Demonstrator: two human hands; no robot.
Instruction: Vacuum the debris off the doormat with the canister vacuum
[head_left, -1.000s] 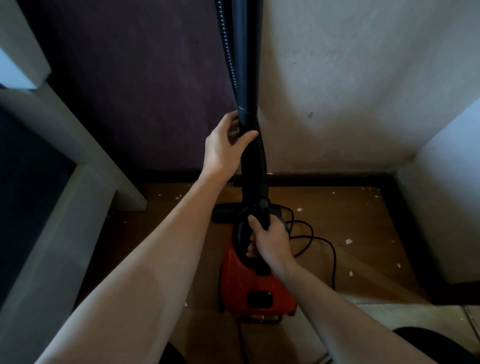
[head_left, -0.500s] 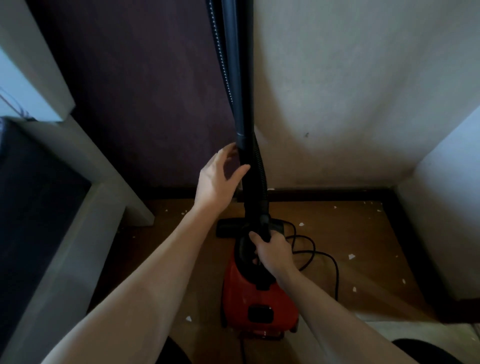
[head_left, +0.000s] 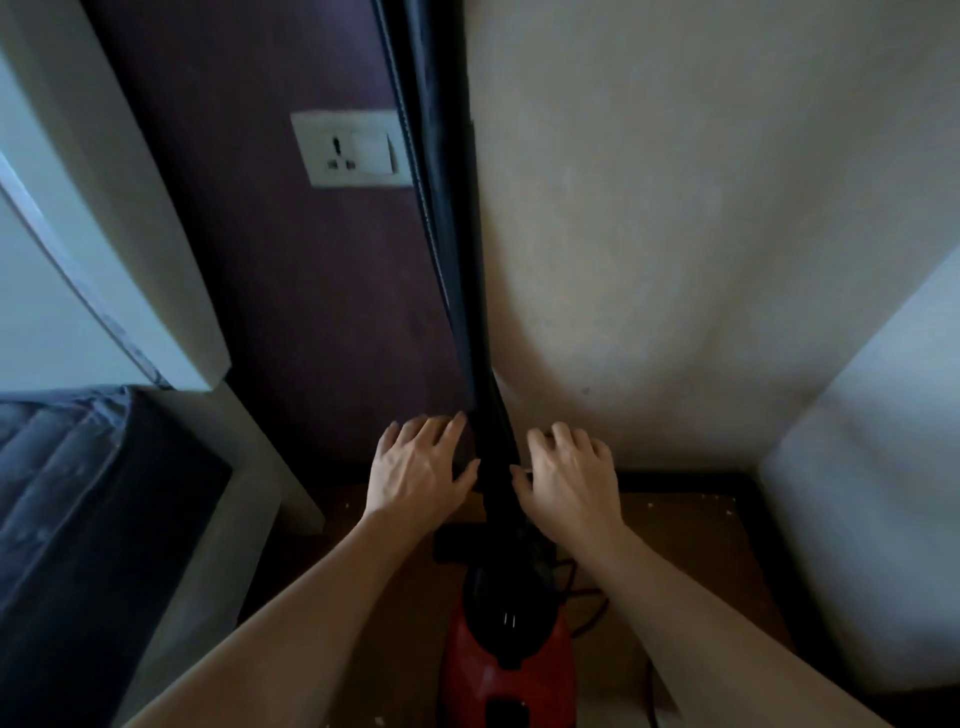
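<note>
The red canister vacuum (head_left: 506, 670) stands on the brown doormat (head_left: 685, 561) at the bottom centre. Its black wand and hose (head_left: 441, 218) rise straight up against the wall, past the top edge. My left hand (head_left: 415, 470) is just left of the wand with loose fingers, thumb close to it. My right hand (head_left: 569, 475) is just right of the wand, fingers relaxed, thumb close to the tube. Neither hand grips anything. White crumbs (head_left: 722, 501) speckle the mat. The black floor head (head_left: 457, 540) lies behind the canister.
A white wall socket (head_left: 350, 148) sits on the dark purple panel left of the wand. A white door frame (head_left: 130, 249) and a dark cushion (head_left: 78, 499) fill the left. A white cabinet (head_left: 872, 499) closes the right. The black power cord (head_left: 582, 597) loops beside the canister.
My right hand left the canister handle and rose beside the wand. My left hand let go of the wand and opened. The view tilted upward, showing the socket.
</note>
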